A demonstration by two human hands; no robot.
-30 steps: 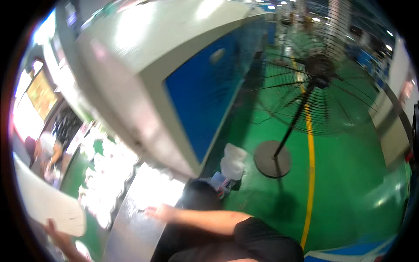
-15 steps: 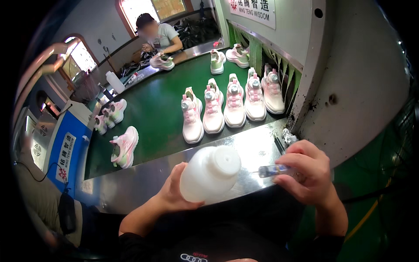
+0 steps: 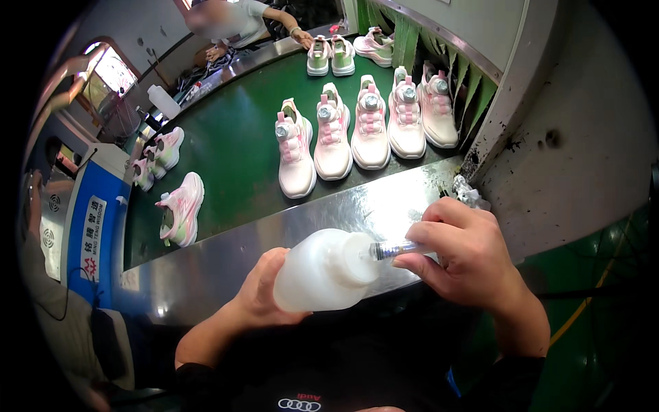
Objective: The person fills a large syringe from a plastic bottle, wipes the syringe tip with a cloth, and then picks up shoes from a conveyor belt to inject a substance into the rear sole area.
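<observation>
My left hand is wrapped round a translucent white plastic bottle, tilted so that its cap end points to the right. In my right hand, a slim clear syringe is pinched between thumb and fingers. Its tip meets the middle of the bottle's cap; how far it goes in cannot be made out. Both hands are above the metal ledge. Beyond it, several pale pink sneakers stand in a row, each with a round silvery dial on its tongue.
Behind the ledge runs a green conveyor belt. A single sneaker lies at left, with smaller ones behind it. Green strip curtains hang at the machine opening on the right. Across the belt, a person's hand reaches toward a sneaker.
My right hand has brought the syringe left and up to the bottle's cap. My left hand still holds the bottle, now tilted further right. The far person has set a sneaker in the back row.
</observation>
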